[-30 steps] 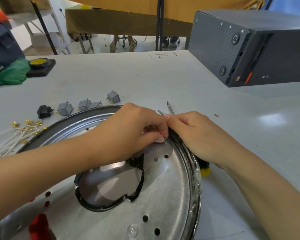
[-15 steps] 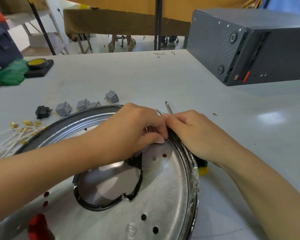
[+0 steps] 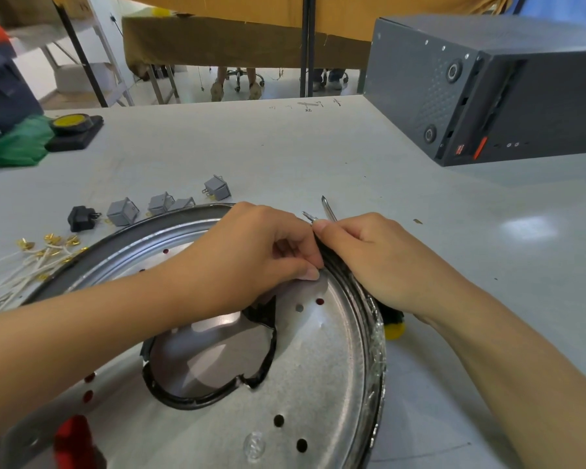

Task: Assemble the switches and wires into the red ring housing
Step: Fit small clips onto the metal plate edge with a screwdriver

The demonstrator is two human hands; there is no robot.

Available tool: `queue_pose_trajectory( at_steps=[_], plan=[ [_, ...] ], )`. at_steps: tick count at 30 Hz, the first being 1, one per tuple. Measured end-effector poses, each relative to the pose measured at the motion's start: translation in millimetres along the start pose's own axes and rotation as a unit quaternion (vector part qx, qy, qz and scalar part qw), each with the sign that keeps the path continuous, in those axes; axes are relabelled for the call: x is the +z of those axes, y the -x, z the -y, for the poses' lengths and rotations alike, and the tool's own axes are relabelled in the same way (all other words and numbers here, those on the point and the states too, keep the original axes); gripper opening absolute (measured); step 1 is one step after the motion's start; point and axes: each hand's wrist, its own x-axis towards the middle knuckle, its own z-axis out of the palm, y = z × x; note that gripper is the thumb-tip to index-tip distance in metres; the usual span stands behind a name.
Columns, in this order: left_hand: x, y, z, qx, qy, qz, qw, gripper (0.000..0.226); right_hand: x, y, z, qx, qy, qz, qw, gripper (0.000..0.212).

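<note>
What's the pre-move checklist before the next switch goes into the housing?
1. Both hands on the work: ok. Left hand and right hand meet at the far rim of the metal housing.
2. Part being fitted at the rim seated: cannot tell, fingers cover it.
3. Spare switches in reach: ok. Grey switches and one black switch lie beyond the housing's left rim.
4. Wires ready: ok. White wires with brass terminals lie at left.
5. Screwdriver free: cannot tell. Only its tip shows past the right hand; its yellow handle end is under the wrist.
</note>
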Motion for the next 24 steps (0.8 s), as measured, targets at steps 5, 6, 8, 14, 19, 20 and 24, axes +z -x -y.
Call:
queue_pose_trajectory(
  at_steps=[5, 6, 8, 14, 19, 20, 24],
  plan=[
    [-1.1, 0.2, 0.9, -0.008, 0.007, 0.01, 1.0, 0.005, 0.2, -0.1, -0.2, 0.0, 0.0, -0.002, 1.0, 0.056],
    [-0.8, 0.0, 0.6, -0.006, 0.003, 0.011, 1.0, 0.004, 0.3, -0.2, 0.0, -0.001, 0.001, -0.002, 1.0, 0.056],
    [0.0, -0.5, -0.2, -0.004, -0.007, 0.01, 1.0, 0.004, 0.4, -0.5, 0.0, 0.0, 0.004, -0.002, 1.0, 0.057],
    [1.1, -1.8, -2.4, -0.015, -0.014, 0.012, 1.0, 0.006, 0.3, -0.1, -0.2, 0.002, -0.008, -0.005, 1.0, 0.052],
    [-1.8, -3.1, -1.0, -0.04, 0.033, 0.032, 0.998, 0.009, 0.3, -0.7, -0.7, 0.004, -0.015, -0.005, 1.0, 0.052],
    [-2.8, -3.3, -0.3, -0.044, 0.041, 0.038, 0.997, 0.01, 0.0, -0.7, -0.8, 0.005, -0.017, -0.004, 1.0, 0.05],
    [-5.2, -3.1, 1.6, -0.051, 0.052, 0.049, 0.996, 0.012, -1.4, 0.3, -1.4, 0.005, -0.022, -0.001, 1.0, 0.051]
  ],
)
